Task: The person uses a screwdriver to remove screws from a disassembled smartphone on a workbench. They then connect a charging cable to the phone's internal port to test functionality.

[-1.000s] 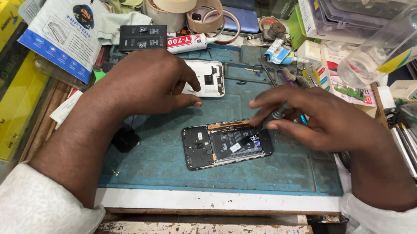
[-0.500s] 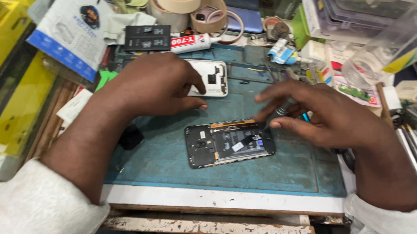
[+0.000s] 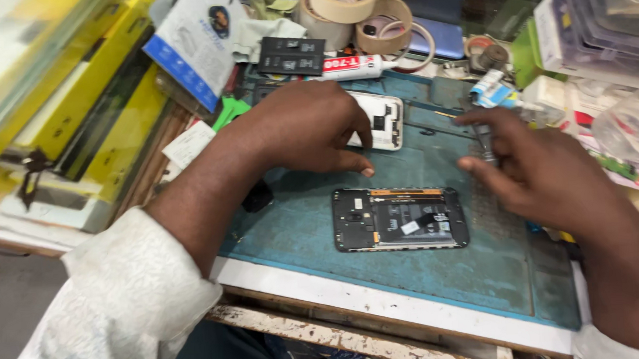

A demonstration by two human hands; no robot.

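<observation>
Right hand (image 3: 548, 176) pinches a thin metal tool (image 3: 484, 138) between thumb and fingers, up and right of the opened phone (image 3: 399, 218); half a second ago it was at the phone's upper right edge, now lifted clear. Left hand (image 3: 309, 125) rests palm down, loosely curled, holding nothing, over the white phone part (image 3: 385, 120) behind the opened phone. Phone lies flat on the blue mat (image 3: 300, 232), unmoved. Tool tip is blurred; white part is half hidden.
</observation>
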